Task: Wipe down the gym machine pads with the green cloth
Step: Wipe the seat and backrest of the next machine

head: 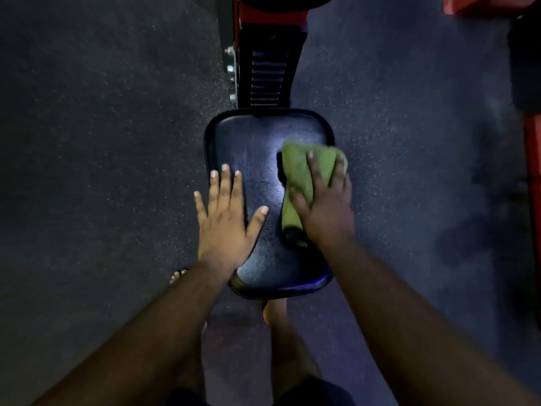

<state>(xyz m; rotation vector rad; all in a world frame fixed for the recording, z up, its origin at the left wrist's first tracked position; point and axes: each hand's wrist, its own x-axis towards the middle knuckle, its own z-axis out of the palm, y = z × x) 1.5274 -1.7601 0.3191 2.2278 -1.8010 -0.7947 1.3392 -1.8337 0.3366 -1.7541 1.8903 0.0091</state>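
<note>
A black padded seat (260,148) of a gym machine lies below me in the middle of the view. My left hand (225,218) rests flat on its left edge with straight, spread fingers. My right hand (325,206) presses the bunched green cloth (298,174) onto the right side of the pad, fingers spread over the cloth. Part of the cloth is hidden under that hand.
The red and black machine frame (266,63) with bolts on its left side runs away from the pad's far end. Dark speckled rubber floor (102,142) surrounds the seat. More red equipment (531,159) stands at the right edge. My bare feet (275,312) are beneath the seat.
</note>
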